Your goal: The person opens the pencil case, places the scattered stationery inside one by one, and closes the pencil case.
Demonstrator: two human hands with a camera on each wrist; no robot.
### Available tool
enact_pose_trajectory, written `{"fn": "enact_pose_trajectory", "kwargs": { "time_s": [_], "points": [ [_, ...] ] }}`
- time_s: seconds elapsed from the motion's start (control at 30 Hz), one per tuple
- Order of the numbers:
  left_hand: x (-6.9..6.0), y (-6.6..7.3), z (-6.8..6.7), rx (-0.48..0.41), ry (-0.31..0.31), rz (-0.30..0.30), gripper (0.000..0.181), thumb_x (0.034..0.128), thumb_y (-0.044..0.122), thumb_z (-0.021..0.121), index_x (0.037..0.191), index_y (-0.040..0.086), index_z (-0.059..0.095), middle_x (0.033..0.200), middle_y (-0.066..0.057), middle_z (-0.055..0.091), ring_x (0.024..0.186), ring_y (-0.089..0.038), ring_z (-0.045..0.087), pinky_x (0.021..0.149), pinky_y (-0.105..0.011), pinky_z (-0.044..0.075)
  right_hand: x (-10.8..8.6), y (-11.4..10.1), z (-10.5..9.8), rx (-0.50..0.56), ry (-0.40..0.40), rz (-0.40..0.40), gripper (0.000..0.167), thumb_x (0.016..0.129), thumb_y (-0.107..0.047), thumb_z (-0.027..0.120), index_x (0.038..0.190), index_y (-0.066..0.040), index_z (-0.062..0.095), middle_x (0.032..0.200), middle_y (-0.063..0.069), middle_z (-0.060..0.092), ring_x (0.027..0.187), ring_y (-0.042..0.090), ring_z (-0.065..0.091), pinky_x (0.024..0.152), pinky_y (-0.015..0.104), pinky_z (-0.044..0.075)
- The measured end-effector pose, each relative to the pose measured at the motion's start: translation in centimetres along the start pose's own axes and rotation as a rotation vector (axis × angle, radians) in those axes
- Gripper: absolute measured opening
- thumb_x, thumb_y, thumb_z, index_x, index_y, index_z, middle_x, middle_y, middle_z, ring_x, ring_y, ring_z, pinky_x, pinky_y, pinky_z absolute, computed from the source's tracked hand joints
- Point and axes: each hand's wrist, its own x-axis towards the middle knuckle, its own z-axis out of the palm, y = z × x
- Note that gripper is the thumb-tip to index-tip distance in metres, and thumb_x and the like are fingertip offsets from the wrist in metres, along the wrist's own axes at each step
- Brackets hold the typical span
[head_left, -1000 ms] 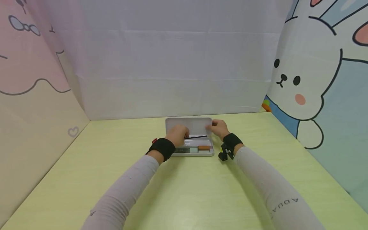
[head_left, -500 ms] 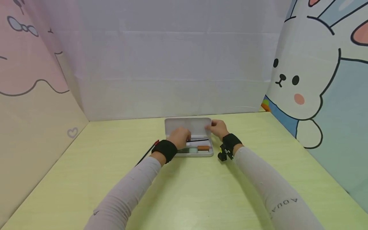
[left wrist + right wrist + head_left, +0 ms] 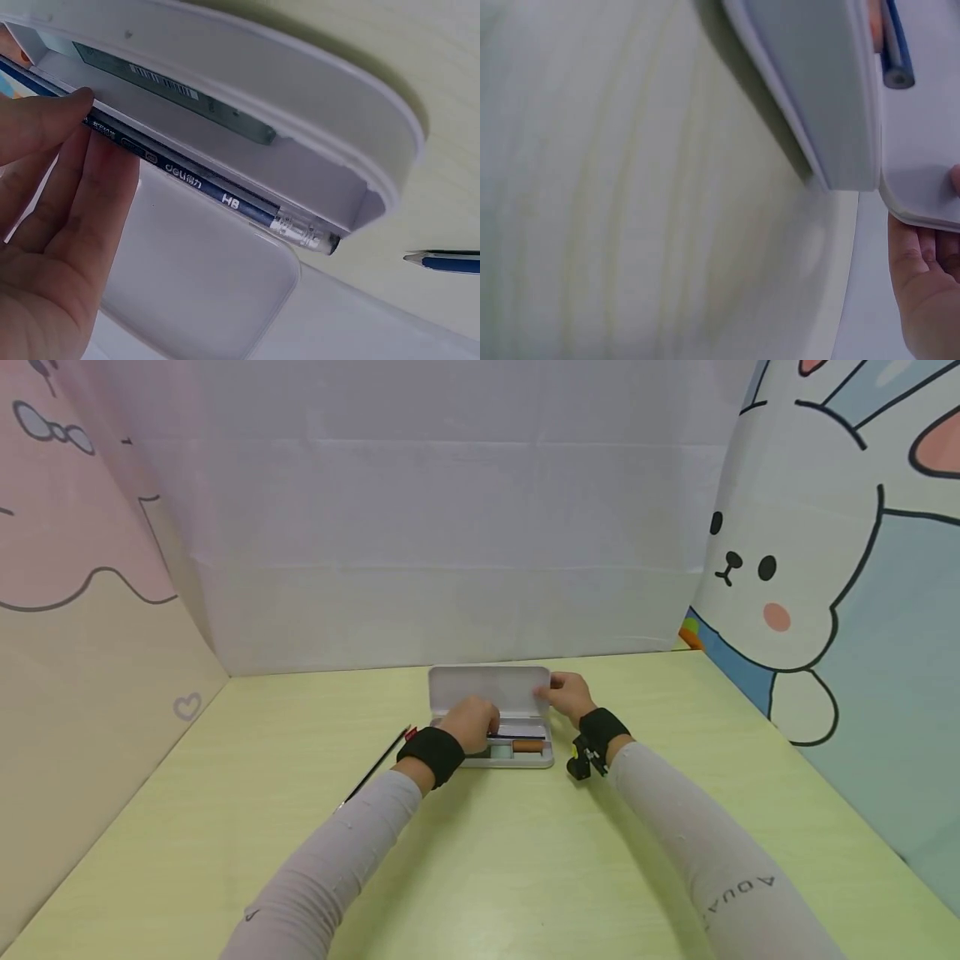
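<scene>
Near the back of the table an opened white pencil case (image 3: 487,763) lies with its lid (image 3: 517,681) raised. The left hand (image 3: 471,724) pinches a dark blue HB pencil (image 3: 180,174) between thumb and fingers, lengthwise along the case's hinge side. Its eraser end (image 3: 328,241) points away from the hand; whether the pencil touches the case cannot be told. With its thumb inside and fingers behind, the right hand (image 3: 568,695) holds the lid's right edge. Inside the case are a brown-orange cylindrical piece (image 3: 528,746) and a dark green piece with a barcode (image 3: 169,88).
On the table left of the case lies a second pencil (image 3: 372,768), partly behind the left forearm; its sharpened tip (image 3: 414,258) shows in the left wrist view. A white sheet (image 3: 450,527) stands behind the table, with printed panels (image 3: 825,610) at both sides.
The pencil in the left hand has come down toward the case's front part. The left forearm has shifted slightly right, uncovering the second pencil. The right hand stays on the lid.
</scene>
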Motion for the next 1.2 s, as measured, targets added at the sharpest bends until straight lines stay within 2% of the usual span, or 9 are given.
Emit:
{"fn": "enact_pose_trajectory", "kwargs": {
  "time_s": [0.3, 0.47, 0.63, 0.83, 0.97, 1.2],
  "points": [
    [-0.3, 0.1, 0.0, -0.045, -0.009, -0.004, 0.025, 0.0747, -0.015, 0.062, 0.085, 0.005, 0.074, 0.085, -0.008, 0.071, 0.08, -0.02, 0.064, 0.071, -0.031, 0.054, -0.1, -0.1, -0.1, -0.001, -0.003, -0.025, 0.044, 0.091, -0.013, 0.062, 0.13, 0.006, 0.055, 0.131, 0.026, 0.057, 0.123, 0.036, 0.054, 0.104, 0.044, 0.045],
    [-0.3, -0.3, -0.1, -0.092, -0.034, -0.062, 0.026, 0.0767, -0.012, 0.063, 0.092, 0.006, 0.073, 0.091, -0.008, 0.07, 0.084, -0.02, 0.062, 0.074, -0.032, 0.053, 0.0, -0.2, -0.1, 0.012, -0.007, -0.018, 0.045, 0.091, -0.013, 0.061, 0.132, 0.006, 0.054, 0.132, 0.026, 0.056, 0.124, 0.037, 0.053, 0.105, 0.044, 0.044],
    [-0.8, -1.1, -0.7, -0.144, -0.033, -0.122, 0.026, 0.0769, -0.009, 0.063, 0.097, 0.005, 0.072, 0.095, -0.009, 0.069, 0.086, -0.022, 0.062, 0.079, -0.035, 0.053, 0.0, 0.0, -0.1, -0.004, -0.009, -0.013, 0.046, 0.092, -0.013, 0.06, 0.133, 0.005, 0.053, 0.134, 0.025, 0.056, 0.125, 0.036, 0.052, 0.105, 0.044, 0.044],
    [-2.0, -2.9, -1.8, -0.134, -0.002, -0.167, 0.024, 0.0768, 0.0, 0.068, 0.101, 0.003, 0.07, 0.098, -0.01, 0.069, 0.089, -0.024, 0.061, 0.082, -0.038, 0.052, 0.0, 0.0, 0.0, -0.003, -0.011, -0.009, 0.045, 0.092, -0.014, 0.06, 0.133, 0.005, 0.053, 0.134, 0.025, 0.055, 0.125, 0.036, 0.052, 0.106, 0.044, 0.044],
    [-3.1, -4.2, -2.9, -0.165, 0.014, -0.194, 0.026, 0.0772, 0.003, 0.065, 0.103, -0.001, 0.069, 0.098, -0.014, 0.067, 0.088, -0.026, 0.061, 0.081, -0.04, 0.052, -0.1, -0.1, 0.0, -0.007, -0.01, -0.012, 0.045, 0.093, -0.014, 0.06, 0.133, 0.005, 0.053, 0.133, 0.025, 0.056, 0.125, 0.036, 0.052, 0.105, 0.044, 0.044],
    [-5.2, -7.2, -3.9, -0.118, 0.054, -0.221, 0.025, 0.079, 0.009, 0.068, 0.101, -0.003, 0.068, 0.097, -0.017, 0.068, 0.089, -0.029, 0.063, 0.081, -0.041, 0.053, -0.5, -0.4, -0.1, -0.008, -0.013, -0.021, 0.044, 0.093, -0.014, 0.06, 0.132, 0.006, 0.054, 0.133, 0.025, 0.056, 0.124, 0.036, 0.052, 0.106, 0.044, 0.043]
  ]
}}
